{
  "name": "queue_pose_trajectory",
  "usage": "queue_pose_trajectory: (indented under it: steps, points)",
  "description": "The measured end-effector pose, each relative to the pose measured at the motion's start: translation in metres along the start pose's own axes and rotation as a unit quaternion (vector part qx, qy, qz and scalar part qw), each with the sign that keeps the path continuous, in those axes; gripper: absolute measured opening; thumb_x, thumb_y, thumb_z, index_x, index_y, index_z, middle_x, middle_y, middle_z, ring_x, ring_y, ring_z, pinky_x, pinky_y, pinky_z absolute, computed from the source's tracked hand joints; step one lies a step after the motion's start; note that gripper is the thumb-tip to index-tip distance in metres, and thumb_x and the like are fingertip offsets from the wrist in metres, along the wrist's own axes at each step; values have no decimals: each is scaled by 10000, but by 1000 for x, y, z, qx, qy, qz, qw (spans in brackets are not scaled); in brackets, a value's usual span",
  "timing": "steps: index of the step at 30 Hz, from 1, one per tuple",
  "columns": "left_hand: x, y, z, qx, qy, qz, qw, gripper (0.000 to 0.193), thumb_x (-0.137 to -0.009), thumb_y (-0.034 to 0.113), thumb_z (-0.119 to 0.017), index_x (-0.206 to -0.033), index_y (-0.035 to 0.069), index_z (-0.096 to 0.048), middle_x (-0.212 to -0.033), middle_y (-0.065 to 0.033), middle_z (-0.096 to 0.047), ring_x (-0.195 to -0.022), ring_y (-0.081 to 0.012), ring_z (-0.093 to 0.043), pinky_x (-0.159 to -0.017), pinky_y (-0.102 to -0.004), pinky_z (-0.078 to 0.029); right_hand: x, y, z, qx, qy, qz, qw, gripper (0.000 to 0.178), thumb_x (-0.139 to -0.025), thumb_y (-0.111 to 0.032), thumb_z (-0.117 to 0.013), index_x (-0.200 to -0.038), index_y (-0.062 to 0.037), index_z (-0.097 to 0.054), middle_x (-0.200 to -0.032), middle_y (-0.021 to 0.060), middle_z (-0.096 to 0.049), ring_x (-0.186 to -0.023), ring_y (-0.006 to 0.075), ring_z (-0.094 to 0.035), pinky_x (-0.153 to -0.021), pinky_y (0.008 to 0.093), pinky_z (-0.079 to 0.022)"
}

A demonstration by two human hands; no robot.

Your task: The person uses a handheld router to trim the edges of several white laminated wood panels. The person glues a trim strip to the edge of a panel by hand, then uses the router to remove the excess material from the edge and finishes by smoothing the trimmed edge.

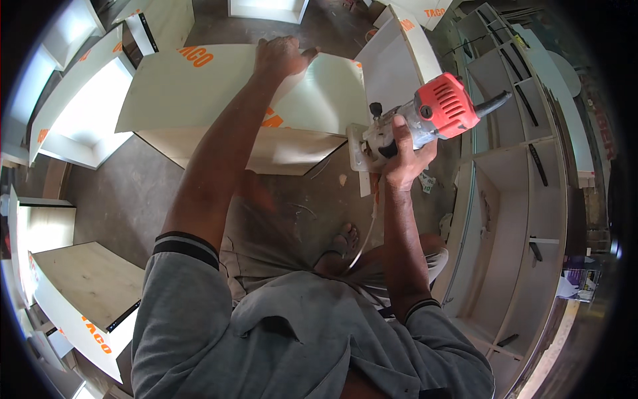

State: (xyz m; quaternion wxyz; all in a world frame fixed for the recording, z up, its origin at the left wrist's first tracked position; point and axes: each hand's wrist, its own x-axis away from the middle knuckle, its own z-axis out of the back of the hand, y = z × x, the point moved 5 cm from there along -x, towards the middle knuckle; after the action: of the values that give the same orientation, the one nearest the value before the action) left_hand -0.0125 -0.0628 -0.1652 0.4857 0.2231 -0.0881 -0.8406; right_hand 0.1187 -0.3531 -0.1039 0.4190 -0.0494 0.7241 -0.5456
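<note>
My right hand (407, 159) is wrapped around a trim router (419, 116) with a red motor cap and a grey metal body. Its clear base plate (359, 147) is by the right end of a pale laminated board box (199, 93) with orange print. My left hand (280, 56) grips the far edge of this box, fingers bent over the edge and thumb out to the right. The near side of the box shows bare plywood. Where the left fingertips end is hidden behind the edge.
A tall white cabinet frame (498, 179) with black drawer runners lies along the right. White open boxes (86, 106) stand at the left, and another box (93, 279) at lower left. A pale cable (367, 236) hangs from the router past my sandalled foot (344, 241).
</note>
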Motion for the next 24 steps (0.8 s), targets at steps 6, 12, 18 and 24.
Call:
queue_pose_trajectory:
  steps: [6, 12, 18, 24]
  points:
    - [4, 20, 16, -14, -11, 12, 1000, 696, -916, 698, -501, -1213, 97, -687, -1154, -84, -732, -1073, -225, -680, -980, -410, -393, -4, -7, -5, 21, -21, 50, 998, 414, -813, -193, -765, -1113, 39, -599, -970, 79, -641, -875, 177, -595, -853, 329, -473]
    - [8, 19, 15, -32, 29, 30, 999, 716, -924, 652, -510, -1187, 7, -675, -1182, -187, -700, -1174, -298, -627, -1042, -482, -393, -8, 0, -8, 32, -28, 61, 997, 388, -816, -209, -742, -1092, 40, -630, -975, 110, -672, -884, 208, -628, -852, 350, -493]
    - [7, 24, 16, -13, 8, 24, 1000, 705, -923, 669, -504, -1222, 51, -666, -1198, -144, -703, -1168, -274, -632, -1063, -470, -365, -12, 2, -3, 62, -29, 82, 994, 373, -842, -233, -708, -1084, 41, -636, -970, 112, -672, -875, 210, -626, -840, 346, -491]
    - [9, 26, 20, -4, -7, 31, 999, 685, -928, 660, -509, -1218, 59, -664, -1193, -141, -705, -1165, -271, -632, -1057, -467, -367, -13, -2, -5, 41, -30, 78, 996, 388, -809, -170, -795, -1084, 21, -601, -951, 72, -642, -855, 172, -596, -833, 334, -479]
